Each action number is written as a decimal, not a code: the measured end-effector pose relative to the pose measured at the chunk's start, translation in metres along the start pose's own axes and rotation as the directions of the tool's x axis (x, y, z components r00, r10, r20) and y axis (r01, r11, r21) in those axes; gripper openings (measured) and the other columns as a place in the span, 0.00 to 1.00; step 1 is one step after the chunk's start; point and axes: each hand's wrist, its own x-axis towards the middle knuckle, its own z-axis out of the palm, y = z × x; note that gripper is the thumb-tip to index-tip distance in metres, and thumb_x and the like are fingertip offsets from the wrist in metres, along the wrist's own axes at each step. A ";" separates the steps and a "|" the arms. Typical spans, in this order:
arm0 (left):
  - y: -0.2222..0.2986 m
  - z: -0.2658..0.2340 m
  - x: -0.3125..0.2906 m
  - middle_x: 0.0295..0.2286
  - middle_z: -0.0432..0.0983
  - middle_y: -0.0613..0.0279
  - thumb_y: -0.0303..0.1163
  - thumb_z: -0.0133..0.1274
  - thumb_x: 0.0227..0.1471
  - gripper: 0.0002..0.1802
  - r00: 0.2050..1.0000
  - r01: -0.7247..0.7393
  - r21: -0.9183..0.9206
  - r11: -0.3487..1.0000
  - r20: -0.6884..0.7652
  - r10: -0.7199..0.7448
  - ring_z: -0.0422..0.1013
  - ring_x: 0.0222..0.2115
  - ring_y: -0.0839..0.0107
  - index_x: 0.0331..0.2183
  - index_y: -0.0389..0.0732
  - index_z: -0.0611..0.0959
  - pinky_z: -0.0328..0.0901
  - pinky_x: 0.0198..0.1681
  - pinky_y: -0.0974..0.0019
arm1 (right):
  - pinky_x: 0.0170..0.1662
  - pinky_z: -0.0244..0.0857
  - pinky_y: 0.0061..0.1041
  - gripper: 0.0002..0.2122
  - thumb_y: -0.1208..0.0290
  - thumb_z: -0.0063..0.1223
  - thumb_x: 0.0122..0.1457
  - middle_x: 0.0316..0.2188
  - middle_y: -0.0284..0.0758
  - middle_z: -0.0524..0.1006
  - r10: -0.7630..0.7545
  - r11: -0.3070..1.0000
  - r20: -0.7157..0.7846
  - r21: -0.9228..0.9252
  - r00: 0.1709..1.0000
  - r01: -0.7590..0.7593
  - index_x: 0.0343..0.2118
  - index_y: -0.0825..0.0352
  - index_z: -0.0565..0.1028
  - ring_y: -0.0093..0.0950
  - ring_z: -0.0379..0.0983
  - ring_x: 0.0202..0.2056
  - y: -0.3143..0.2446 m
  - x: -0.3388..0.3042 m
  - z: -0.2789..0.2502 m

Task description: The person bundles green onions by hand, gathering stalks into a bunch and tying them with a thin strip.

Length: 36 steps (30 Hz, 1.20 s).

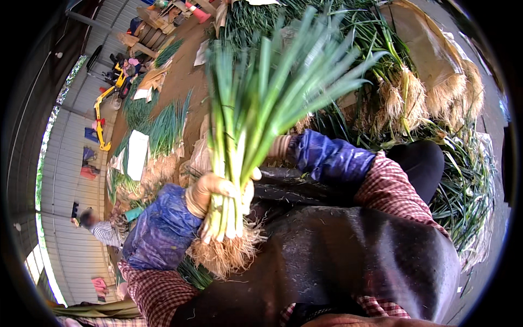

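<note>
A bunch of green onions [234, 158] stands upright in front of me, white stems and pale tangled roots down, long green leaves fanning up and blurred at the tips. My left hand [206, 191], in a cream glove, is closed round the lower stems just above the roots. Behind the leaves on the right is my right hand [279, 146]; only its glove cuff shows, and its fingers are hidden. Blue sleeve covers reach over both forearms. A dark apron [348, 256] covers my lap, with loose root bits on it.
More green onions with bushy roots [406, 101] are piled at the far right, partly under tan sheeting [427, 43]. Loose leaves [457, 191] heap at my right. Bundles [169, 128] lie on the brown floor at left. Another person [103, 231] is at far left.
</note>
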 end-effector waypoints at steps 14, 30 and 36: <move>-0.041 -0.040 -0.068 0.25 0.77 0.54 0.23 0.63 0.41 0.18 0.955 0.287 0.385 0.877 -0.048 -0.292 0.75 0.20 0.67 0.37 0.33 0.78 0.72 0.21 0.65 | 0.46 0.69 0.32 0.31 0.54 0.64 0.47 0.41 0.46 0.76 0.209 0.977 0.467 -0.057 0.859 -0.206 0.47 0.73 0.71 0.36 0.75 0.43 -0.075 -0.179 -0.020; -0.031 -0.114 -0.109 0.30 0.79 0.55 0.30 0.65 0.34 0.25 0.925 0.381 0.916 0.130 -0.378 -0.042 0.75 0.32 0.67 0.39 0.35 0.78 0.69 0.38 0.65 | 0.44 0.70 0.33 0.27 0.53 0.66 0.44 0.37 0.43 0.79 0.792 0.123 -0.197 -0.875 0.578 -0.467 0.42 0.70 0.77 0.35 0.76 0.41 0.073 -0.407 -0.334; -0.030 -0.097 -0.105 0.29 0.79 0.54 0.33 0.64 0.35 0.29 0.927 0.375 0.924 0.071 -0.374 -0.023 0.75 0.32 0.65 0.42 0.36 0.76 0.69 0.38 0.63 | 0.39 0.69 0.30 0.19 0.63 0.63 0.50 0.31 0.41 0.78 0.546 0.506 -0.052 -0.775 0.836 -0.379 0.41 0.69 0.77 0.36 0.75 0.34 -0.029 -0.213 -0.247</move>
